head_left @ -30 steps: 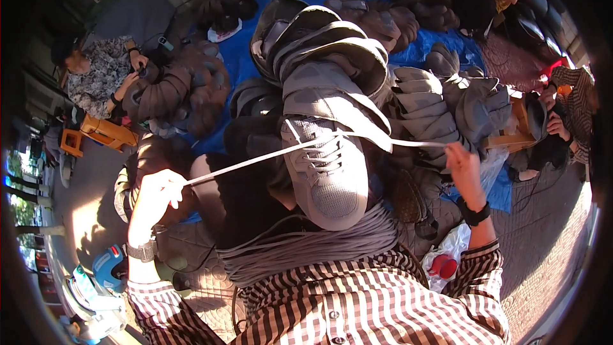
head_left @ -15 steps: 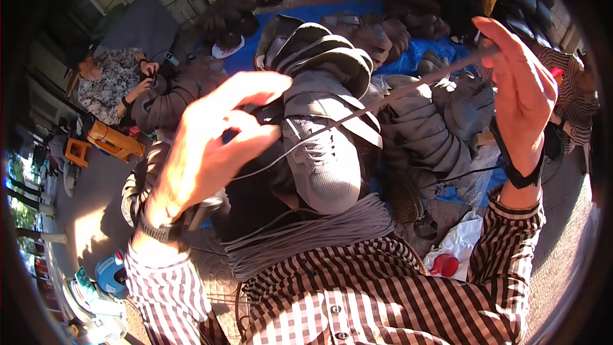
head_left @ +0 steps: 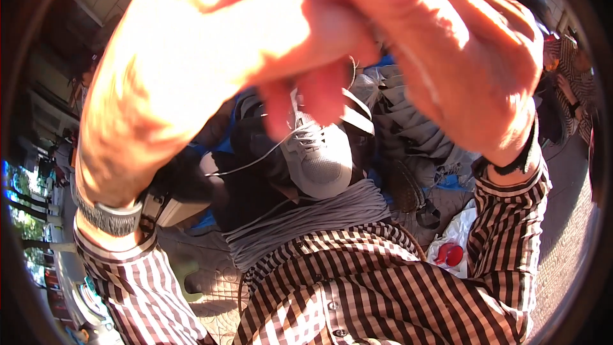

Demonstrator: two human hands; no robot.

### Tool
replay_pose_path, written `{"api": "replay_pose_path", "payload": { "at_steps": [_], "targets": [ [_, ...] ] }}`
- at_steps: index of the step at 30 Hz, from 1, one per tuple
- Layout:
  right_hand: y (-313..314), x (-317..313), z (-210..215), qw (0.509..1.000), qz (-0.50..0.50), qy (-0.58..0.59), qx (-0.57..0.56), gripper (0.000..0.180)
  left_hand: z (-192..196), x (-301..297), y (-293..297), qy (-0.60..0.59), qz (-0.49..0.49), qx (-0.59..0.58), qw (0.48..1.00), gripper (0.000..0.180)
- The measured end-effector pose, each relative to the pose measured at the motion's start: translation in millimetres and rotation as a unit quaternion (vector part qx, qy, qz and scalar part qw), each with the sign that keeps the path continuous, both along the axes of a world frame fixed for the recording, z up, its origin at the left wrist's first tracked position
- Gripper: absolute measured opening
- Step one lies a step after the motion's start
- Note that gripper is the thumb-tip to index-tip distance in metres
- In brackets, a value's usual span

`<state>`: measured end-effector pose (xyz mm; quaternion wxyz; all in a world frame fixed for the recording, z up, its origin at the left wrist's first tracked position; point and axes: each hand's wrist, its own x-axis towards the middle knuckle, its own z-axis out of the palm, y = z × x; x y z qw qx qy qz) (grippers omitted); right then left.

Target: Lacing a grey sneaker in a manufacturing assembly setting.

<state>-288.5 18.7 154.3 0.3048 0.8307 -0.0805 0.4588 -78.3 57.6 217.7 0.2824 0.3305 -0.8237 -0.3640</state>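
Both hands are raised close in front of me, their fingertips meeting near the top. My left hand [head_left: 191, 51] is closed in a pinch, two blurred fingers hanging below; what it pinches is hidden. My right hand [head_left: 466, 51] comes in from the other side, fingers bent together, its pinch also out of sight. A thin grey cord [head_left: 252, 162] runs up from the lower left and passes behind my left fingers. Below them a grey laced sneaker [head_left: 322, 163] rests toe toward me, its upper part covered by the hands. A thick bundle of grey cord [head_left: 306, 223] lies across my lap.
Stacked grey shoe parts [head_left: 415, 112] lie behind and right of the sneaker. At the right sits a white plastic bag [head_left: 452, 233] with a red round object [head_left: 449, 254]. A person in striped clothes [head_left: 575, 83] is at the far right.
My hands were apart, with the cord stretched up to my right hand. They have risen toward me and come together, now covering most of the far shoes.
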Motion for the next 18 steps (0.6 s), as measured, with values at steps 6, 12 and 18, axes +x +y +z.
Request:
{"api": "replay_pose_path", "payload": {
  "at_steps": [6, 12, 18],
  "targets": [
    [-9, 9, -93, 0.983, 0.016, 0.004, 0.180, 0.051, -10, 68, 47, -0.061, 0.254, 0.056, 0.964, 0.021],
    [-42, 36, -230, 0.924, 0.063, 0.057, 0.372, 0.020, -69, 186, 78, -0.041, 0.389, 0.106, 0.914, 0.021],
    [-42, 57, -240, 0.827, -0.013, -0.105, 0.552, 0.036, -158, 178, 42, -0.058, 0.359, 0.237, 0.901, 0.019]
  ]
}}
